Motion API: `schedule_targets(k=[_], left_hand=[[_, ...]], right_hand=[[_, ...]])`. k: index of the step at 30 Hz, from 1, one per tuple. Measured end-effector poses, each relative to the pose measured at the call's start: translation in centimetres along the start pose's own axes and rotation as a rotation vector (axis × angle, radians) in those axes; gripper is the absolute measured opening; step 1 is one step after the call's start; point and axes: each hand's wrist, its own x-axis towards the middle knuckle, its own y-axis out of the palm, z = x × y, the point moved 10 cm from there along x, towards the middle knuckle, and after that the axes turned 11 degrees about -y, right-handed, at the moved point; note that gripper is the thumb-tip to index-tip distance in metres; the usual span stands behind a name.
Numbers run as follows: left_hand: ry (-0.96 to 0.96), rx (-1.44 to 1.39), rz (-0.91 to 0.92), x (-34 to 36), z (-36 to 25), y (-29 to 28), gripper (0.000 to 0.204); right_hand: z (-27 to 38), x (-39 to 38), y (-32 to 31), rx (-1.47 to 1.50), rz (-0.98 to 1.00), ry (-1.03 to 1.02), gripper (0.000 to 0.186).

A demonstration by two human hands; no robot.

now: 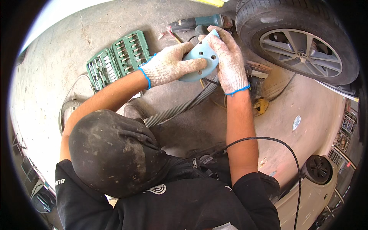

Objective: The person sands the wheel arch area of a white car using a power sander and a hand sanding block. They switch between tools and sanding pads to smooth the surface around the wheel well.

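Note:
My left hand, in a knit glove with blue cuff trim, is closed on a light blue sanding pad with several holes, its thumb lying across the face. My right hand, gloved alike, grips the pad's right side and upper end. Whatever is behind the pad is mostly hidden. A ribbed grey hose runs from below left up behind it. A teal-and-black power tool lies on the floor just beyond my hands.
A green socket case lies open at upper left. A large car wheel fills the upper right, with a yellow-and-black tool on the floor below it. A black cable loops past my right forearm. A light-coloured car is at lower right.

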Motion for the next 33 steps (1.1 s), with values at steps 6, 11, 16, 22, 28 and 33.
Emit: schedule_targets(k=[6, 11, 16, 22, 28, 33], left_hand=[[-0.01, 0.103, -0.141, 0.2, 0.1, -1.3, 0.072], [0.086, 0.542, -0.026, 1.0, 0.8, 0.6, 0.076], [0.0, 0.732, -0.083, 8.5, 0.4, -4.6, 0.072], [-0.017, 0.816, -0.183, 20.4, 3.4, -4.1, 0.072], [-0.004, 0.764, -0.051, 24.8, 5.3, -2.5, 0.07], [-0.069, 0.209, 0.137, 23.6, 5.2, -1.0, 0.044]], right_hand=[[1.3, 0.2, -2.2, -0.632, -0.111, -0.276, 0.035], [-3.0, -0.2, -1.2, -0.545, 0.206, -0.016, 0.02], [-4.9, -5.6, -0.7, -0.551, 0.682, 0.503, 0.018], [-4.7, -10.1, -3.2, -1.036, 0.727, 0.385, 0.03], [2.9, -4.1, -2.9, -1.294, 0.146, -0.432, 0.039], [-2.0, -1.4, -4.2, -1.438, 0.306, -0.246, 0.044]])
